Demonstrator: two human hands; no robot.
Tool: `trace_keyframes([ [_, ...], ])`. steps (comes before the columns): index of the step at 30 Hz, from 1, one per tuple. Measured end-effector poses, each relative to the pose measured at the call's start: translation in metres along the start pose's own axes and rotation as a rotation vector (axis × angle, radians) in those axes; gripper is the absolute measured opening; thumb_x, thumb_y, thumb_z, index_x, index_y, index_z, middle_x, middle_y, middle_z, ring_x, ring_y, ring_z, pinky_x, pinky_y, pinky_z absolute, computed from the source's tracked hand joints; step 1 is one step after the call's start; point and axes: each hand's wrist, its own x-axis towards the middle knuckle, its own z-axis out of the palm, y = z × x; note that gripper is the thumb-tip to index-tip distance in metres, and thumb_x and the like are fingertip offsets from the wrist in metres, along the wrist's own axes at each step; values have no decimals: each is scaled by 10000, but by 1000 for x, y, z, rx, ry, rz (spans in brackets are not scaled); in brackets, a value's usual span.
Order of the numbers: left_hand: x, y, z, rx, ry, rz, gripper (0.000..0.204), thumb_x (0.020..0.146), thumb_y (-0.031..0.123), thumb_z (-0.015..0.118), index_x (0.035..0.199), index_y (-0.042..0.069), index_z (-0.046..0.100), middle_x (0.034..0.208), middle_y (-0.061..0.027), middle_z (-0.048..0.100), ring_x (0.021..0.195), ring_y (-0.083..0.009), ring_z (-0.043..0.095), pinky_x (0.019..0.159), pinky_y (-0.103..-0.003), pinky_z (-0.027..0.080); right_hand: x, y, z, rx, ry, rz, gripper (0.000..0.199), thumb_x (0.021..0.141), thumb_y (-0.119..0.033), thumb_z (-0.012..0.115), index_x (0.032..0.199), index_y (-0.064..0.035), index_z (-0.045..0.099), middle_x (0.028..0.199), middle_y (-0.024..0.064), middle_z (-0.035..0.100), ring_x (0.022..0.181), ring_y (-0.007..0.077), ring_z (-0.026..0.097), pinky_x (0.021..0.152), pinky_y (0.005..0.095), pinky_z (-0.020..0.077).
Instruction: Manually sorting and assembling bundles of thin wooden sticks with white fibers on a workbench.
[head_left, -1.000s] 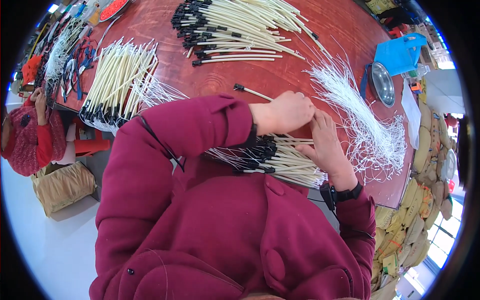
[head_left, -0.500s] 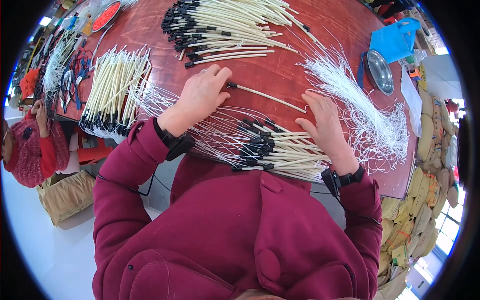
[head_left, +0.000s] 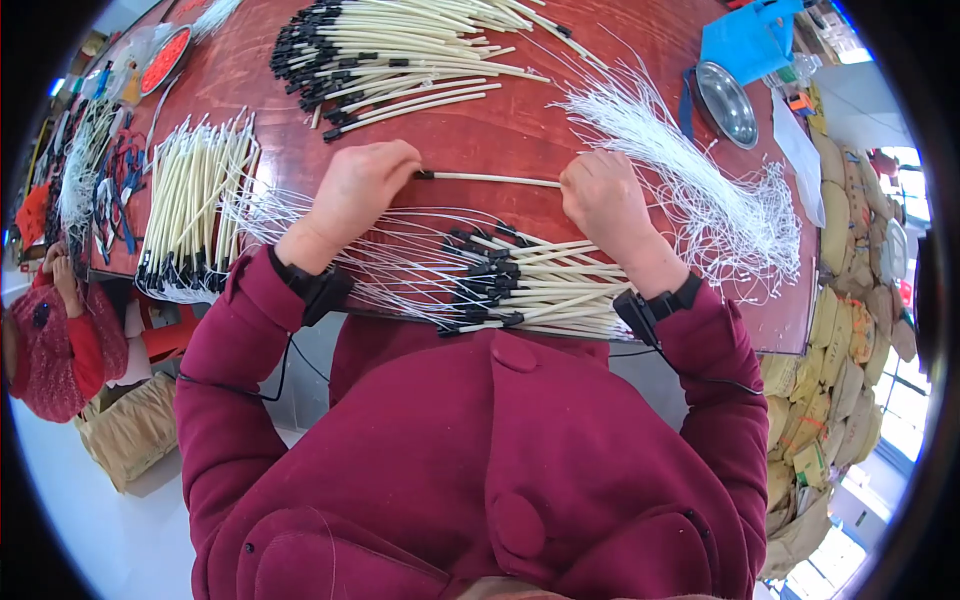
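Note:
A thin cream rod [head_left: 495, 179] with a black end piece lies level across the space between my hands, just above or on the red table. My left hand [head_left: 362, 185] is closed in a pinch at its black end; the fingertips partly hide what they grip. The other end runs into the closed fingers of my right hand [head_left: 608, 200]. Nearer to me lies a bundle of similar rods [head_left: 560, 285], black ends to the left, with white cords [head_left: 400, 265] fanning out under my left wrist.
A large pile of rods [head_left: 400, 60] lies at the far side, an upright-looking bundle [head_left: 195, 200] at the left. White cords [head_left: 710, 200] spread at the right, near a metal bowl [head_left: 728, 105] and a blue container [head_left: 750, 42]. Another person [head_left: 65, 340] sits at the left.
Both hands have closed at the rod's ends; the right was spread open before. The rod has turned from slanting to nearly level. The whole view has shifted slightly.

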Motion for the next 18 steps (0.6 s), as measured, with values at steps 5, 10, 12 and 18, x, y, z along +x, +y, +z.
trace_keyframes([
  [5, -2, -19, -54, 23, 275, -250, 122, 988, 143, 645, 1033, 37, 685, 805, -98, 692, 754, -188, 696, 684, -338, 531, -8, 15, -24, 81, 9, 28, 100, 744, -38, 704, 769, -74, 614, 784, 65, 635, 800, 264, 610, 789, 390, 440],
  [10, -66, -116, -156, 256, 502, -448, 201, 1019, 201, 616, 1108, 31, 676, 816, -68, 713, 759, -144, 681, 717, -293, 513, -13, 21, -86, 121, -28, 59, 95, 727, -37, 693, 756, -63, 607, 758, 72, 630, 783, 277, 609, 795, 393, 437],
  [12, -102, -148, -189, 303, 535, -537, 208, 1023, 206, 613, 1112, 29, 676, 820, -51, 714, 760, -120, 666, 720, -294, 512, -29, 17, -97, 156, -73, 78, 92, 728, -36, 691, 755, -61, 606, 765, 70, 633, 790, 276, 608, 797, 396, 436],
  [18, -142, -154, -183, 328, 363, -637, 217, 1021, 206, 624, 1108, 13, 673, 834, -57, 694, 754, -136, 645, 726, -279, 511, -71, -8, -106, 247, -393, 132, 116, 750, -79, 724, 817, -54, 633, 849, 76, 660, 852, 285, 599, 823, 411, 437],
])
